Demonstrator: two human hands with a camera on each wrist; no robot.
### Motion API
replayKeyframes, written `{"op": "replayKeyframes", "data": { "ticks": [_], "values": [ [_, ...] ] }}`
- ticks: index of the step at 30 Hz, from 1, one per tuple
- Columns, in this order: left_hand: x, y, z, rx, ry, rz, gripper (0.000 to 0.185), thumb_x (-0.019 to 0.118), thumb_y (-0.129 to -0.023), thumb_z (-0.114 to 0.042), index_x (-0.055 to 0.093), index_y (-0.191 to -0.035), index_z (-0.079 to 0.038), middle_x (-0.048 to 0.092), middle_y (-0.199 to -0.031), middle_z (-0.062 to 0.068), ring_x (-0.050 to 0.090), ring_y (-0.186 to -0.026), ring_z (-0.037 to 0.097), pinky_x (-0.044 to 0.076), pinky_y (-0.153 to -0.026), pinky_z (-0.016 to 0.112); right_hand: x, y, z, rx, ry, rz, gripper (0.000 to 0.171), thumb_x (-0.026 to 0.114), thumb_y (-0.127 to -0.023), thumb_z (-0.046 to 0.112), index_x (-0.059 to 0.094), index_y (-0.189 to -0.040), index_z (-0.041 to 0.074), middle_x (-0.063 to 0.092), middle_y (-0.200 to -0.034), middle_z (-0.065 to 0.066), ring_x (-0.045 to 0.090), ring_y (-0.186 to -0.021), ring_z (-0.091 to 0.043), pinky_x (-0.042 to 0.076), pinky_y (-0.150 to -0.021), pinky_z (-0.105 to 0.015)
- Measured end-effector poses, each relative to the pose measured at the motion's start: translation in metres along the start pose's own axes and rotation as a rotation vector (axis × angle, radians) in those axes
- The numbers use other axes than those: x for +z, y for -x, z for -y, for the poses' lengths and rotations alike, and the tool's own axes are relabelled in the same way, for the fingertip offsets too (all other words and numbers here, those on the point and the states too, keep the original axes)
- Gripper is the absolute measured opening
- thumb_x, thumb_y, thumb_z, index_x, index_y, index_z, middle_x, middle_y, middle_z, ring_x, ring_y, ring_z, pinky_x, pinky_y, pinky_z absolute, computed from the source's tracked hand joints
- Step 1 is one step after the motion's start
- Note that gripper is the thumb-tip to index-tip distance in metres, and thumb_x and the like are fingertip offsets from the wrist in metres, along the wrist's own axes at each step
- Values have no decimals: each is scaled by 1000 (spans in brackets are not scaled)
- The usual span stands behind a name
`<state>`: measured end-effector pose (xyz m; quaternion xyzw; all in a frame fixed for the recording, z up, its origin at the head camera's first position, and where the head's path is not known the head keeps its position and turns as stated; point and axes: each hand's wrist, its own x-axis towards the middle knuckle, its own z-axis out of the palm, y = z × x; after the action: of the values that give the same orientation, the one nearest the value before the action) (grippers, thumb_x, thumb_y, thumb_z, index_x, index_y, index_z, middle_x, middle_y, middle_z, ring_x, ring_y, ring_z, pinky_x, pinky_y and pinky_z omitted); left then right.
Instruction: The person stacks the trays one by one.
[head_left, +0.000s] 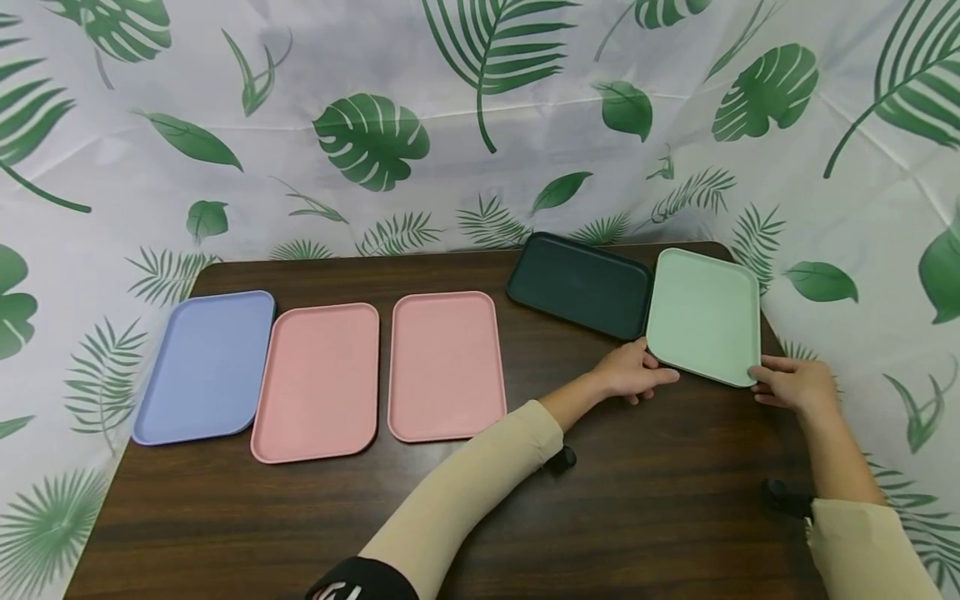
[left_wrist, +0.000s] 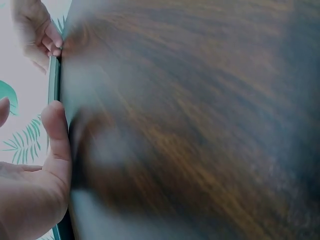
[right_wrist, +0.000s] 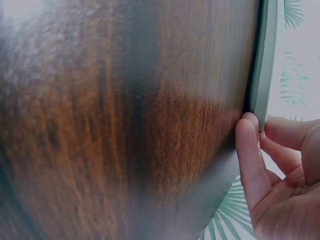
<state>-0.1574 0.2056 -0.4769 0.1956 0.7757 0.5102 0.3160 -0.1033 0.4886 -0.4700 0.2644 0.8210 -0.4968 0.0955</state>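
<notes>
Head view: from above and behind, facing forward and down across the whole dark wooden surface [head_left: 660,500], far enough to take in both forearms and the leaf-print backdrop [head_left: 480,125]. Left wrist view: pressed close to the surface, blurred, grazing along the wood grain toward the light green tray [left_wrist: 53,80] seen edge-on. Right wrist view: equally close, same grazing angle from the opposite side. Shared by all three: that tray's rim, the wood and the backdrop.

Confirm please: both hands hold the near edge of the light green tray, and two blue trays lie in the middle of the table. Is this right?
Not quite. The two trays in the middle are pink, not blue; only one blue tray lies at the far left, as the head view shows. The left hand and right hand do hold the light green tray at its near edge.
</notes>
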Motion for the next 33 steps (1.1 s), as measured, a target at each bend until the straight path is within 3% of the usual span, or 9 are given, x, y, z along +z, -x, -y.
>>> {"op": "replayKeyframes", "data": {
  "ticks": [6, 11, 13, 15, 17, 20, 23, 25, 33],
  "values": [
    [2, 0, -1, 9, 71, -24, 48, 70, -92, -34, 51, -130, -12, 64, -101, -1, 65, -69, 17, 54, -54, 32, 0, 2, -2, 11, -37, -6, 61, 60, -96, 11, 32, -145, -13, 61, -72, 20, 68, -64, -8, 57, -65, -33],
    [4, 0, -3, -60, 135, -59, 65, 67, -94, -36, 39, -147, -10, 68, -95, -1, 65, -66, 19, 55, -57, 33, 0, 5, -4, 34, -94, -7, 66, 63, -94, 11, 30, -145, -13, 62, -72, 19, 69, -63, -10, 57, -65, -32],
    [5, -1, -5, -102, 152, -103, 65, 65, -95, -36, 38, -149, -10, 69, -91, -1, 65, -61, 19, 55, -57, 32, 0, 6, -4, 44, -122, -8, 62, 66, -93, 11, 36, -144, -10, 64, -73, 17, 69, -63, -12, 57, -65, -32],
    [7, -3, -7, -142, 170, -175, 54, 64, -96, -32, 48, -143, -10, 71, -85, 0, 64, -55, 19, 55, -56, 31, -1, 8, -6, 55, -171, -9, 42, 68, -92, 10, 57, -131, 3, 65, -73, 14, 69, -63, -13, 57, -64, -32],
    [9, -5, -8, -184, 180, -267, 40, 64, -96, -29, 60, -131, -11, 71, -78, -2, 63, -50, 15, 54, -54, 29, -1, 9, -7, 63, -218, -1, 20, 71, -90, 10, 70, -108, 17, 67, -73, 11, 70, -63, -15, 57, -63, -32],
    [12, -9, -8, -231, 218, -390, 18, 68, -93, -24, 71, -107, -12, 69, -69, -6, 62, -47, 11, 53, -49, 27, -1, 14, -9, 74, -281, 18, 25, 74, -88, 9, 69, -80, 32, 69, -73, 7, 70, -63, -17, 57, -62, -32],
    [14, -12, -6, -234, 249, -453, 6, 71, -91, -19, 72, -88, -14, 67, -62, -5, 62, -45, 10, 53, -47, 26, 0, 19, -10, 65, -276, 19, 25, 74, -87, 9, 69, -79, 32, 69, -74, 5, 71, -64, -18, 57, -63, -32],
    [14, -13, -4, -222, 264, -475, 9, 73, -89, -16, 71, -81, -14, 66, -59, -4, 62, -43, 10, 52, -46, 26, 2, 21, -10, 58, -251, 1, 20, 74, -88, 11, 69, -83, 30, 69, -73, 6, 71, -64, -18, 57, -63, -32],
    [12, -14, -1, -221, 255, -471, 14, 74, -88, -14, 69, -75, -14, 64, -53, -5, 62, -43, 9, 51, -45, 23, 5, 27, -12, 28, -229, -20, 17, 73, -89, 9, 67, -88, 26, 69, -73, 7, 71, -63, -18, 57, -62, -31]
  ]
}}
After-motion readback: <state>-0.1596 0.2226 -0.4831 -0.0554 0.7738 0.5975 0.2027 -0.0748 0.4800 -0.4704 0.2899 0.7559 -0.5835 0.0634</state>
